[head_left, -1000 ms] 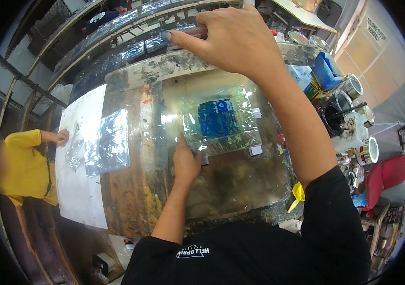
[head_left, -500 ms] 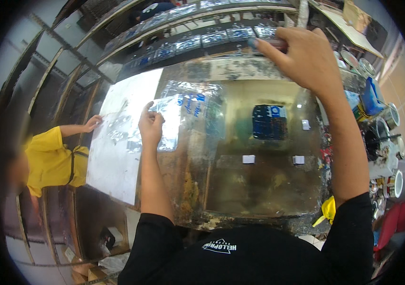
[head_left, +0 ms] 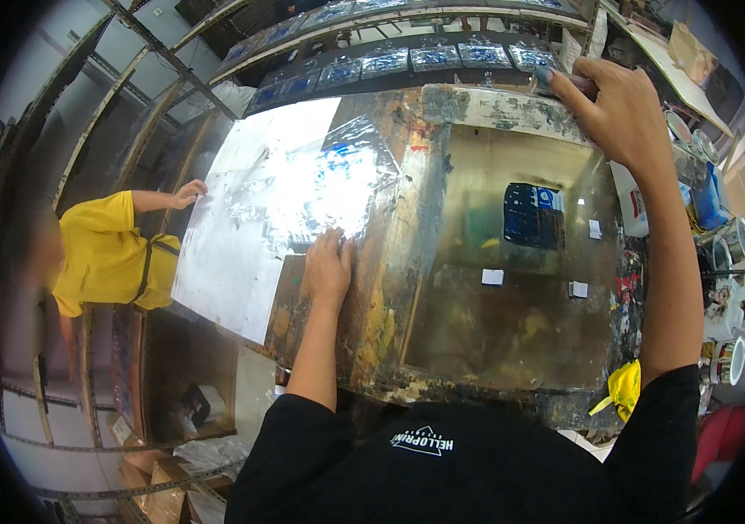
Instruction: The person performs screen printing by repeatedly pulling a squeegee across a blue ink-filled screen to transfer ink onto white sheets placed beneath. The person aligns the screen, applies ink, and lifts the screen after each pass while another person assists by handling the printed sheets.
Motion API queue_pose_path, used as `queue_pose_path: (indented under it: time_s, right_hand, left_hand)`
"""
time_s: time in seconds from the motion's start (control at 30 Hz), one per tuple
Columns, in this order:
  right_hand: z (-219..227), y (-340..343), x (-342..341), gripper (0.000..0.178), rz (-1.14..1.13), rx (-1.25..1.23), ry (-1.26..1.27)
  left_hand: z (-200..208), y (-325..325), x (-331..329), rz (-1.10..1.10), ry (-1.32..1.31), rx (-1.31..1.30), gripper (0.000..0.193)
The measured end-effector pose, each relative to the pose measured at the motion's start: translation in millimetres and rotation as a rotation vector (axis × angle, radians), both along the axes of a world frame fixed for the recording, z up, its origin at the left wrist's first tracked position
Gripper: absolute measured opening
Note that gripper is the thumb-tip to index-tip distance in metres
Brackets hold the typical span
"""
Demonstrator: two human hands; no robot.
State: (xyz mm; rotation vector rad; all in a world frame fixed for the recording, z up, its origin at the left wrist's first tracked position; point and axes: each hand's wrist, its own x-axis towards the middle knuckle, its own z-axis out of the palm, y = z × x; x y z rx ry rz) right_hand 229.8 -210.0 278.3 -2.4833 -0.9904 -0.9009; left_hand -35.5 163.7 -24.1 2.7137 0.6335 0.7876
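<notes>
My left hand lies with fingers stretched out at the near edge of a clear plastic bag with blue print. Strong glare hides part of the bag, which lies partly over a white board. To the right is a paint-stained screen-printing frame with a yellowish, see-through mesh. A dark blue inked patch shows in the mesh. My right hand is raised at the frame's far right corner, fingers closed round a brownish object I cannot make out. The thumb tip looks blue.
Across the board stands a person in yellow, one hand at its edge. Behind, racks hold rows of printed bags. Paint cans and a blue container crowd the right side. A yellow cloth or bag hangs near my right arm.
My left hand has drawn back from on top of the bag to its near edge. The bag lies differently, turned and flatter. The whole view has shifted; my right hand keeps its grip.
</notes>
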Motion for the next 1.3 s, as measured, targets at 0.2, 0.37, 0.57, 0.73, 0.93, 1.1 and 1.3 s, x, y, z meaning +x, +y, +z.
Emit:
queue_pose_path:
  time_s: [0.2, 0.37, 0.57, 0.73, 0.93, 1.1, 1.3]
  right_hand:
    - [-2.7, -4.0, 0.0, 0.062, 0.043, -0.001, -0.004]
    - [-1.8, -3.2, 4.9, 0.062, 0.031, 0.007, -0.005]
    - [-2.5, -2.4, 7.2, 0.062, 0.026, -0.023, -0.034]
    - [6.6, -3.8, 2.4, 0.072, 0.006, -0.032, 0.065]
    - [23.6, -7.6, -3.8, 0.077, 0.07, -0.102, 0.192]
    - [14.6, -6.1, -0.5, 0.073, 0.087, -0.042, 0.049]
    - [18.9, -3.4, 4.3, 0.074, 0.061, -0.072, 0.129]
  left_hand:
    - [46.4, -1.1, 18.0, -0.092, -0.172, -0.086, 0.029]
    - [74.6, -26.5, 45.7, -0.047, -0.013, -0.127, 0.035]
    - [70.2, -102.1, 67.1, -0.18, 0.172, -0.276, 0.038]
    - [34.9, -194.2, 89.3, -0.598, 0.359, 0.031, 0.094]
    - [34.8, -265.7, 140.9, -0.862, 0.384, 0.04, 0.113]
    - [31.7, -302.5, 143.1, -0.954, 0.349, 0.072, 0.116]
    - [34.9, -313.6, 127.4, -0.961, 0.403, 0.123, 0.123]
